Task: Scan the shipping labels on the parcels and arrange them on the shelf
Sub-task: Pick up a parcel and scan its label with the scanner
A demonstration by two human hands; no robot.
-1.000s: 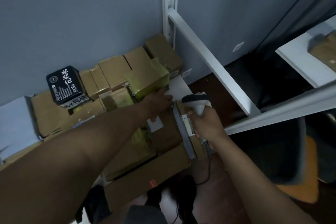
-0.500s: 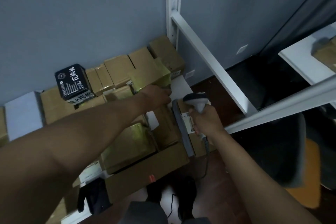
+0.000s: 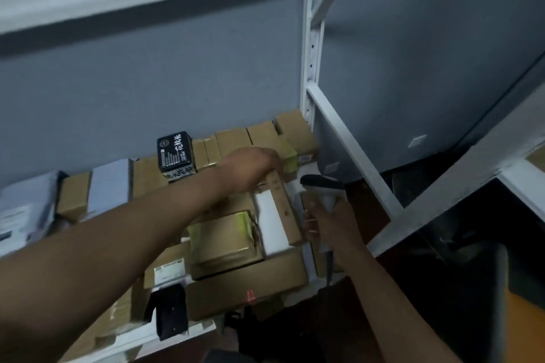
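Parcels (image 3: 227, 240) crowd the shelf (image 3: 153, 342), where the left hand (image 3: 250, 168) grips a long narrow box (image 3: 284, 209) at its far end, seemingly tilting it toward the scanner (image 3: 321, 188) clenched in the right hand (image 3: 330, 224).

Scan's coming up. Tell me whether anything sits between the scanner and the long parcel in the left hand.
Nothing visible does. The scanner in the right hand sits just right of the long parcel, which the left hand grips at its far end.

Only the black box (image 3: 176, 153) has big white Chinese characters, too blurry to read properly. The white label (image 3: 168, 270) on a carton is just fuzz.
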